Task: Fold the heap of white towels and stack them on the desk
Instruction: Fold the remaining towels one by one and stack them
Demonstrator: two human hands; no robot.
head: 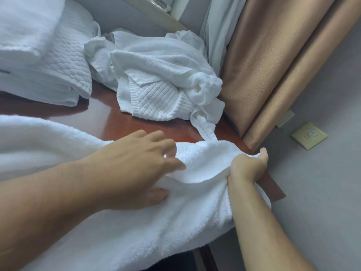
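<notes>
Towel (136, 231) of thick white terry, plain looped pile, lying open across the near part of the worktop (109, 114) and draping over its front edge toward the camera. Soft and rumpled, with a broad rolled hump along the left side and a raised fold running between the two hands. Gathered into a tight bunch at its far right corner.

Right grip (248, 167) clenched round that bunch at the worktop's right edge, fingers curled into the cloth, thumb lying along the top. Left grip (136, 169) resting palm down on the middle of the towel, fingers spread and loosely bent, a little blurred, thumb flat on the pile; not closed on the cloth.

Farther back, heap (162, 75) of unfolded white towels: fluffy terry pieces tumbled over one with a diamond waffle weave, and a twisted tail trailing down to meet the towel just beside the right grip. Left of the heap and just touching it, stack of folded towels (45, 65), diamond-quilted cloth in the middle, smooth terry over it at the upper left. Glossy reddish-brown wood showing between stack, heap and towel.

Behind the heap, pale sheer curtain (216, 36). To the right, tan curtain (273, 55) in heavy folds, close against the worktop's edge. Past it, grey surface with a beige socket plate (309, 135).
</notes>
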